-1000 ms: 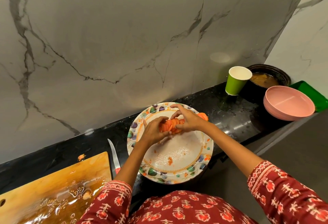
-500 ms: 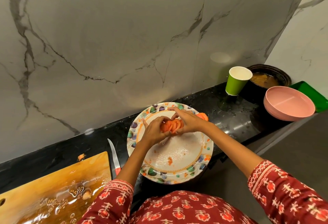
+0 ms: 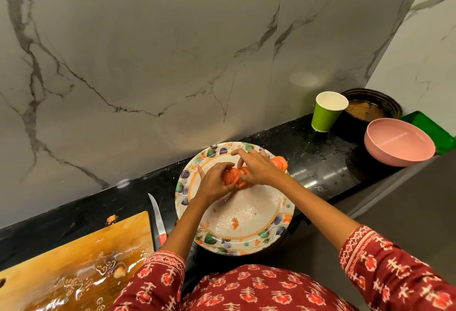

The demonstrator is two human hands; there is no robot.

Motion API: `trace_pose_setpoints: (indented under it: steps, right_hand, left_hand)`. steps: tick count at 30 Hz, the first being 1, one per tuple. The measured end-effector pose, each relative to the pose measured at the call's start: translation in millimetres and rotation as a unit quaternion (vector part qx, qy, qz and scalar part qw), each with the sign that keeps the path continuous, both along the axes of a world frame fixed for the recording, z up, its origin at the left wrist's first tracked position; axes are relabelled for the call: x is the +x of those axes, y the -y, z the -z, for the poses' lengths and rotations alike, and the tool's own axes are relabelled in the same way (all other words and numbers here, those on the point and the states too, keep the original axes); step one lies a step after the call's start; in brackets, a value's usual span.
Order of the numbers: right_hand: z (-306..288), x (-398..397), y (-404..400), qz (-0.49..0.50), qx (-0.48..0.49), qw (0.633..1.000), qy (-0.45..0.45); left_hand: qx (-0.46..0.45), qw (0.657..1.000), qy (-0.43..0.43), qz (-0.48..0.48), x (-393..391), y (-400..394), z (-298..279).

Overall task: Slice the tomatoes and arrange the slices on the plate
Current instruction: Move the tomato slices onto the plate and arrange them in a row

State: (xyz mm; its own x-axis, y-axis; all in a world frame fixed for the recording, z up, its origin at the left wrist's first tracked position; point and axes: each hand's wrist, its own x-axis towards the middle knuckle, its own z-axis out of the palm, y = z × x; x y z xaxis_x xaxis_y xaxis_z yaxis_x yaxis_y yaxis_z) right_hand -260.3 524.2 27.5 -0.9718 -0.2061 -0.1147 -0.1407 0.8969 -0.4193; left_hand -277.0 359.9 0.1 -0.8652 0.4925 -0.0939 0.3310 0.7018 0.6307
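One bunch of tomato slices (image 3: 233, 177) sits at the plate's (image 3: 249, 235) twelve o'clock, gripped from both sides by the left hand (image 3: 214, 182) and right hand (image 3: 257, 171). One more tomato piece (image 3: 280, 162) lies at two o'clock. One knife (image 3: 156, 220) and one cutting board (image 3: 74, 261) lie at nine o'clock; one green cup (image 3: 325, 115) and one pink bowl (image 3: 398, 144) stand at two o'clock.
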Motion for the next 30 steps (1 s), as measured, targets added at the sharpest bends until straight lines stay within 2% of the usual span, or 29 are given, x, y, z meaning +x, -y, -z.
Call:
trace_pose_setpoints:
  steps: [6,13,21,26,30]
  right_hand:
    - [-2.7,-2.5,4.9,0.042,-0.059,0.997,0.036]
    - [-7.9,-6.4,0.1,0.118,-0.180,0.975,0.052]
    - [-6.4,-1.1,10.9,0.068,-0.014,0.997,0.031]
    - [-7.9,-2.5,14.6,0.088,-0.010,0.995,0.053]
    - [-8.9,-3.3,14.9,0.114,-0.057,0.990,0.060]
  left_hand:
    - [-0.040,0.999,-0.009,-0.010,0.1,-2.1,6.3]
    - [-0.028,0.999,-0.015,-0.013,0.3,-0.8,9.1]
    - [-0.016,0.999,-0.020,-0.041,1.7,-4.4,11.9]
    - [-0.029,0.998,-0.026,-0.041,0.9,-5.9,8.7]
    - [-0.025,0.998,-0.022,-0.044,-0.5,-4.5,10.2]
